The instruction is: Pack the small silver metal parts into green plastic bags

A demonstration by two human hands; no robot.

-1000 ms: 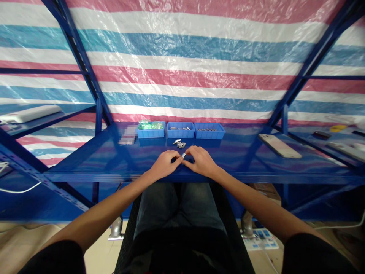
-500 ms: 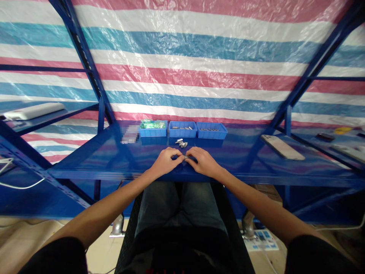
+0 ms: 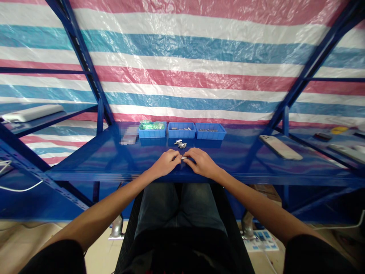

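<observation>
My left hand and my right hand meet just above the front part of the blue table. Between their fingertips is a small silvery metal piece, too small to name more exactly. The right thumb and fingers pinch one end of it. At its other end the left fingertips are closed, covering part of the piece. Just beyond the hands lies a little heap of shiny metal parts on the tabletop.
Three blue bins stand in a row at the back: one with green plastic packets, a middle bin and a right bin with small metal parts. A phone lies to the right. Blue posts flank the table.
The fingertips have shifted slightly and more of the metal piece shows between them. The whole view has moved a little; the bins and the heap stay as they were.
</observation>
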